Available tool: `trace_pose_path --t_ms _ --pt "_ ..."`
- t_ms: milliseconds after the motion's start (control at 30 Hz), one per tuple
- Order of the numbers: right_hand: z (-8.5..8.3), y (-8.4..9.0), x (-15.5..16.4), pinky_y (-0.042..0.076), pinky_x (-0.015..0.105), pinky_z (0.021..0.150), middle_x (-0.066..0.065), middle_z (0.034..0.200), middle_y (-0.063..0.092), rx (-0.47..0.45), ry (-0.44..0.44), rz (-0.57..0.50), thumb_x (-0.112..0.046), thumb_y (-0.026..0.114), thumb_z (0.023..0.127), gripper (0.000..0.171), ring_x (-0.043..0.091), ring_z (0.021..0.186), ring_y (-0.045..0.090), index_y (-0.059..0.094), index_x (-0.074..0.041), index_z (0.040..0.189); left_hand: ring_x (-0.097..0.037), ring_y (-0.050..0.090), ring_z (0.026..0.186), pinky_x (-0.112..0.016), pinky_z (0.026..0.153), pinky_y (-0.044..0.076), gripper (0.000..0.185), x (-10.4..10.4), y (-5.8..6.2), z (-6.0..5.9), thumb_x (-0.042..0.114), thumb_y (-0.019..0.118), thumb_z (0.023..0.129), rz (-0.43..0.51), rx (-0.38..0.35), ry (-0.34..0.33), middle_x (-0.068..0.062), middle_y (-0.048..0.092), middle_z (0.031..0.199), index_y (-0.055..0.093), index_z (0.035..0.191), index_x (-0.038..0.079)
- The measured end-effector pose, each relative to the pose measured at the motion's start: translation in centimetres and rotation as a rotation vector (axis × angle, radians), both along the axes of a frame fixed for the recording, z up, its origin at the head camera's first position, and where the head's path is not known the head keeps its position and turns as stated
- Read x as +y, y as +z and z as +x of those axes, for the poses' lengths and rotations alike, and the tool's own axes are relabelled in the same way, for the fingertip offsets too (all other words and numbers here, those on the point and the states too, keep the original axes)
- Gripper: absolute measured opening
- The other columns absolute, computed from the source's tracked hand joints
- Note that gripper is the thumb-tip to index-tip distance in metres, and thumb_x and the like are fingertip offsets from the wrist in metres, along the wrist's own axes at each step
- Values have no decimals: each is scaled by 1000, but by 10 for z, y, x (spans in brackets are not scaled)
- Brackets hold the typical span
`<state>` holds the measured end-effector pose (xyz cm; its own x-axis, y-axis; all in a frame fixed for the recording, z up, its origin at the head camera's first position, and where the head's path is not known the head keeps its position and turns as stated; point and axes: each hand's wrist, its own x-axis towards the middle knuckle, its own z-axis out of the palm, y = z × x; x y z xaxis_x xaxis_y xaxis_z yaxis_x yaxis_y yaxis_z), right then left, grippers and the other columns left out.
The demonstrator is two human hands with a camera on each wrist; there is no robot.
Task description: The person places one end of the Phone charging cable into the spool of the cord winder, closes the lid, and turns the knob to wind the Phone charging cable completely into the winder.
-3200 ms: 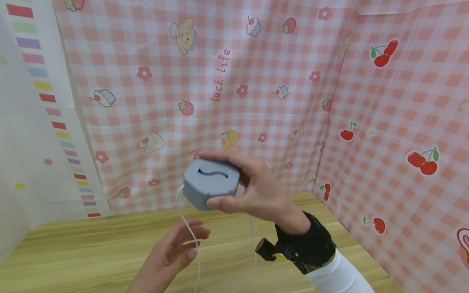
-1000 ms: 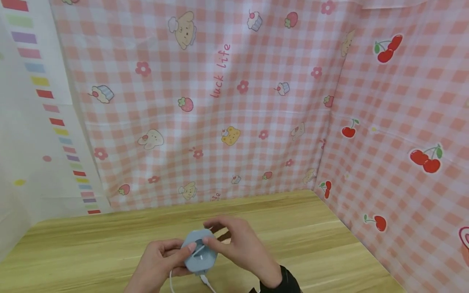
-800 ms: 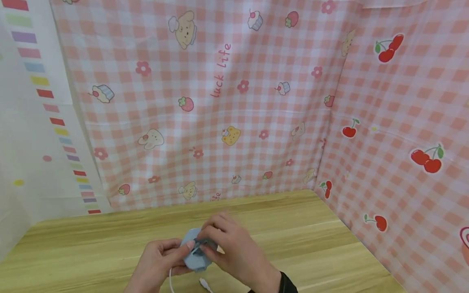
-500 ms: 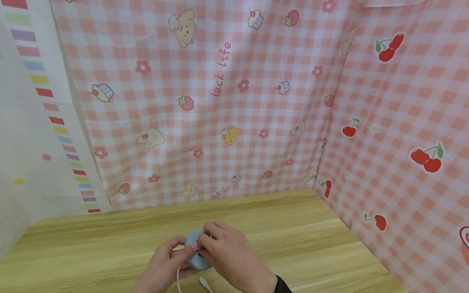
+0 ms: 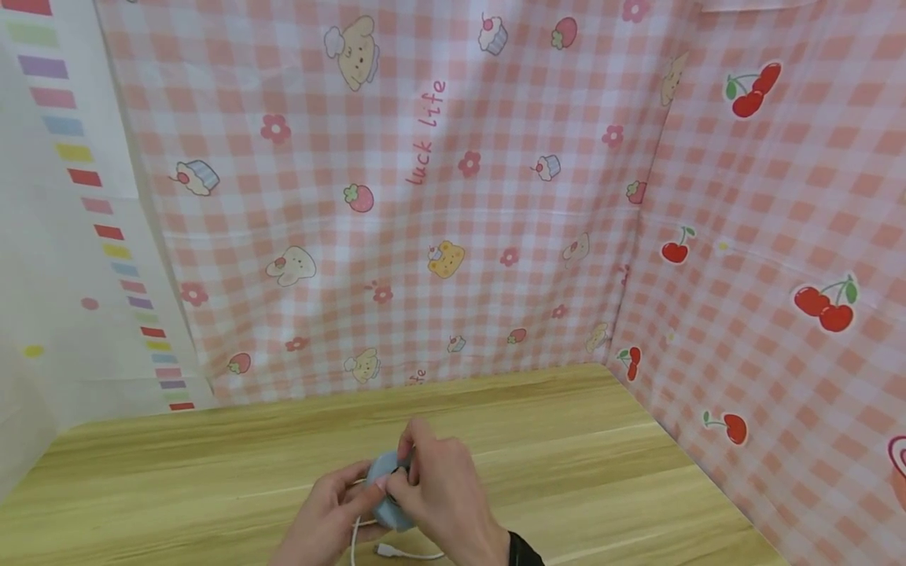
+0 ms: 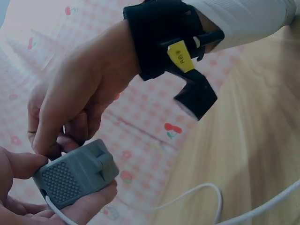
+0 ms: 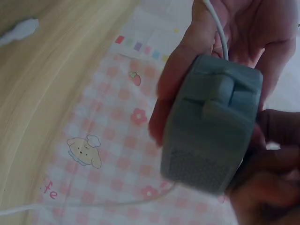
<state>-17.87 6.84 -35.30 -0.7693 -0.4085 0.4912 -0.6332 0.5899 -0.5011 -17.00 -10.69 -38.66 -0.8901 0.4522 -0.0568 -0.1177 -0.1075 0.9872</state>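
Lowered from mid-air, the grey cable box (image 5: pixel 388 489) now sits near the worktop's (image 5: pixel 602 456) 6 o'clock edge, open room beyond; left hand (image 5: pixel 327 515) cradles it, right hand (image 5: pixel 442 503) pinches its top, white cable (image 5: pixel 396 554) trailing.

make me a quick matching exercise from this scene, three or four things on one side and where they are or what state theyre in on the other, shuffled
Things:
1. small grey-blue plastic case with a textured face
2. thin white cable
3. black wrist strap with a yellow label
4. light wooden tabletop

Places or states:
A. worn on the right wrist
B. beneath both hands
C. held between the left hand and right hand
D. trailing from the case onto the wood

Pairs: 1-C, 2-D, 3-A, 4-B
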Motion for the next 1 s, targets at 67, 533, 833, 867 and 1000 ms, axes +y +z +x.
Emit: trace_pose_path --t_ms 67,533,833,867,1000 --pt "-3 0 2 28 6 45 -10 59 49 58 88 27 -5 65 86 12 -8 47 36 56 -13 88 -29 63 112 -43 89 53 66 -4 0 -1 25 47 102 1 2 -1 -23 59 127 18 141 -21" --pt "-7 6 18 28 1 57 -12 74 54 412 312 353 -19 68 90 6 -7 61 43 63 -22 90 -19 66 105 -37 89 55 59 -19 3 -7 25 44 103 40 -83 -186 -8 66 116 29 141 -17" --pt "-10 3 10 27 1 53 -9 68 50 170 300 124 -9 64 90 11 -8 55 36 56 -17 87 -16 69 98 -32 83 57 55 -17 6 -6 24 45 103 56 -81 -147 -6 69 111 33 140 -14" --pt "-9 6 13 29 0 57 -9 74 52 192 346 152 -10 64 91 9 -8 58 40 58 -17 88 -14 70 97 -30 81 57 51 -19 6 -6 24 44 103 73 -85 -175 -4 69 109 38 138 -12" --pt "-3 18 21 37 -1 72 -8 97 59 339 501 307 -14 64 92 7 -4 79 54 67 -20 91 -11 69 94 -25 78 57 37 -26 5 -7 20 40 104 148 -94 -337 -1 70 106 53 129 -4"
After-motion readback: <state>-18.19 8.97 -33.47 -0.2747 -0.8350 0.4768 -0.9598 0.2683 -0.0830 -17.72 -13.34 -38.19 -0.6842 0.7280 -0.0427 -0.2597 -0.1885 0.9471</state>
